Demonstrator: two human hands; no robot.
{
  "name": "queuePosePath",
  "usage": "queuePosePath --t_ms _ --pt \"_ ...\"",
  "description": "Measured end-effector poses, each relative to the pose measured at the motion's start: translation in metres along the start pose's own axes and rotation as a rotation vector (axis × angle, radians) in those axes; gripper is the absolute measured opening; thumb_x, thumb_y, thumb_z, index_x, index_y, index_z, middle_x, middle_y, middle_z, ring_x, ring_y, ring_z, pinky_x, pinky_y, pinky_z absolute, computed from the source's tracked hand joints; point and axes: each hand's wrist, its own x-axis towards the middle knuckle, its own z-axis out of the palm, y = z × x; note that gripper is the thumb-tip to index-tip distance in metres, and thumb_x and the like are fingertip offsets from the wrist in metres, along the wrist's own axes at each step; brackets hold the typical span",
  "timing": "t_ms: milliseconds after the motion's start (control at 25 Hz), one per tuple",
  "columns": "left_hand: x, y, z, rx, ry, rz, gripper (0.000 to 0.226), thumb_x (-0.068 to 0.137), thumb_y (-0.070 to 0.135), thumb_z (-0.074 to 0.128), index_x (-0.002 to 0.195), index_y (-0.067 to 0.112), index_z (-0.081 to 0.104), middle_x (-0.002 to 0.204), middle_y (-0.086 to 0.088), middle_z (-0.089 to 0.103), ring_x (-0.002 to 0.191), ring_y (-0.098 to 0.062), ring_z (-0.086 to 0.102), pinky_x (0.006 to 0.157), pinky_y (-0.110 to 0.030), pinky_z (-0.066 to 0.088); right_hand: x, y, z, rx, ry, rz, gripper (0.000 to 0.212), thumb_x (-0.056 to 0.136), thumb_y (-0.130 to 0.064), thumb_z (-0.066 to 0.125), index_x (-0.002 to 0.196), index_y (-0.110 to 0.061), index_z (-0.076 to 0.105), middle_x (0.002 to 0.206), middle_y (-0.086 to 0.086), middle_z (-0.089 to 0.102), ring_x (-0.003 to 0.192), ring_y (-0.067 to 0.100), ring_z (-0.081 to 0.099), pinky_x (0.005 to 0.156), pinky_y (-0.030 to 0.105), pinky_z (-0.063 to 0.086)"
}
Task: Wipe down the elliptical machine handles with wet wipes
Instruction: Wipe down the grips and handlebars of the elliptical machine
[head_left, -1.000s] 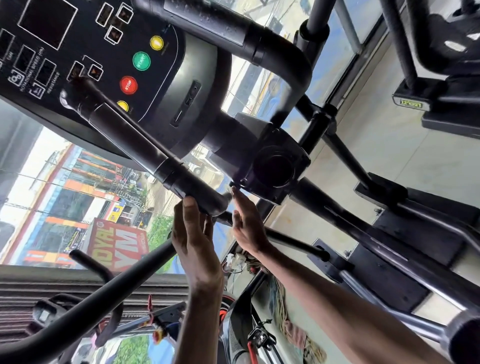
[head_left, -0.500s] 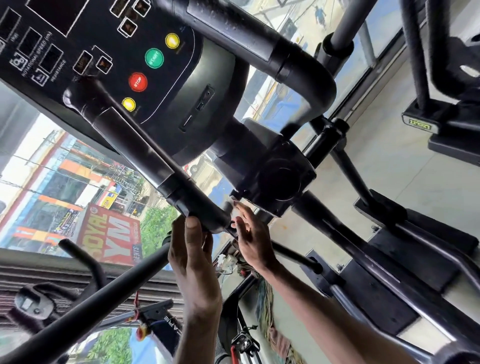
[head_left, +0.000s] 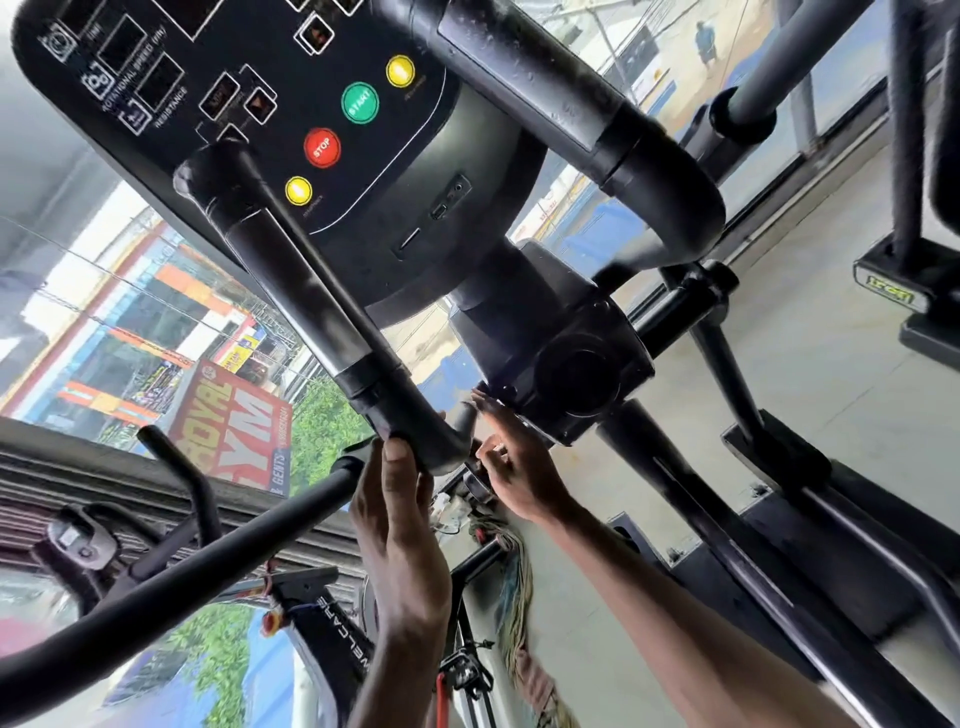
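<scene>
Beyond the gym window a red street banner (head_left: 228, 415) hangs outside, and the black console with green, red and yellow buttons (head_left: 260, 104) tilts above you.

The black tubular handle with a grey middle sleeve (head_left: 311, 312) is your target. Its long axis runs from the console's lower edge down and to the right, ending in a bend just above your hands. Your left hand (head_left: 400, 525) is the nearer one. It lies against the underside of that bend with its fingers close together and reaching behind the tube, but whether they wrap it fully cannot be told. Your right hand (head_left: 514, 467) sits just beside it, under the black pivot housing (head_left: 571, 374), with its forefinger stretched up to the joint and the other fingers loosely bent.

No wet wipe shows in either hand; it may be hidden under the left palm.

Most of the tube lies up and to the left of your fingers, so the stroke probably has to climb along that axis. Watch the console buttons near the top end.
</scene>
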Motion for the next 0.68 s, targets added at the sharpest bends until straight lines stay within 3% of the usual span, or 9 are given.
queuePosePath --t_ms 120,240,280,400,440,520,600,680 --pt "-0.003 0.003 0.003 0.034 0.012 0.000 0.033 0.091 0.049 0.050 0.073 0.044 0.077 0.077 0.018 0.071 0.083 0.000 0.064 0.080 -0.025 0.050 0.007 -0.005 -0.001 0.017 -0.033 0.069 0.072 0.088 0.009 0.046 0.159 -0.006 0.037 0.167 0.005 0.034 0.147 0.022 0.045 0.116 0.045 0.044" --pt "-0.005 0.004 0.004 0.055 0.021 0.002 0.032 0.086 0.056 0.050 0.077 0.042 0.077 0.079 0.018 0.071 0.083 0.001 0.064 0.081 -0.028 0.050 0.001 -0.012 -0.005 0.142 -0.008 0.081 0.069 0.084 -0.001 0.044 0.153 -0.011 0.049 0.159 -0.003 0.047 0.116 0.024 0.068 0.096 0.029 0.054" --pt "-0.004 0.004 0.003 0.075 0.025 -0.004 0.033 0.084 0.058 0.050 0.076 0.041 0.077 0.077 0.017 0.070 0.081 0.001 0.062 0.082 -0.031 0.049 0.001 -0.012 -0.006 0.149 -0.004 0.088 0.068 0.084 -0.002 0.043 0.152 -0.010 0.050 0.157 -0.003 0.050 0.115 0.023 0.068 0.096 0.025 0.053" --pt "-0.002 0.001 -0.005 0.177 0.011 0.020 0.038 0.088 0.063 0.048 0.073 0.036 0.070 0.075 0.010 0.061 0.082 -0.007 0.054 0.084 -0.051 0.049 0.010 -0.018 -0.009 0.077 -0.056 0.137 0.066 0.088 0.005 0.046 0.154 -0.004 0.046 0.161 0.006 0.045 0.147 0.016 0.044 0.123 0.031 0.034" --pt "-0.001 -0.001 -0.008 0.219 0.003 0.046 0.041 0.091 0.065 0.047 0.073 0.035 0.068 0.075 0.008 0.061 0.085 -0.011 0.054 0.086 -0.059 0.050 0.012 -0.022 -0.012 0.081 -0.075 0.141 0.065 0.089 0.009 0.047 0.153 -0.003 0.046 0.160 0.008 0.045 0.148 0.015 0.042 0.124 0.024 0.031" --pt "0.001 -0.003 -0.013 0.262 -0.015 0.081 0.042 0.094 0.069 0.045 0.077 0.038 0.068 0.079 0.009 0.063 0.091 -0.016 0.055 0.092 -0.069 0.047 0.007 -0.029 -0.021 0.141 -0.030 0.092 0.063 0.086 0.015 0.048 0.148 0.000 0.052 0.153 0.012 0.053 0.134 0.015 0.055 0.113 0.013 0.038" --pt "0.002 -0.006 -0.014 0.290 -0.017 0.089 0.041 0.095 0.071 0.044 0.080 0.042 0.068 0.083 0.010 0.066 0.093 -0.016 0.056 0.093 -0.071 0.046 -0.005 -0.034 -0.024 0.147 0.066 0.017 0.061 0.084 0.015 0.047 0.143 0.001 0.057 0.146 0.013 0.060 0.117 0.016 0.064 0.101 0.016 0.049" --pt "0.003 -0.007 -0.013 0.310 -0.016 0.097 0.040 0.094 0.076 0.044 0.082 0.045 0.068 0.086 0.009 0.066 0.094 -0.015 0.056 0.094 -0.070 0.046 -0.006 -0.032 -0.019 0.088 0.066 0.004 0.065 0.083 0.015 0.046 0.146 0.002 0.053 0.150 0.014 0.057 0.132 0.017 0.058 0.114 0.024 0.044"
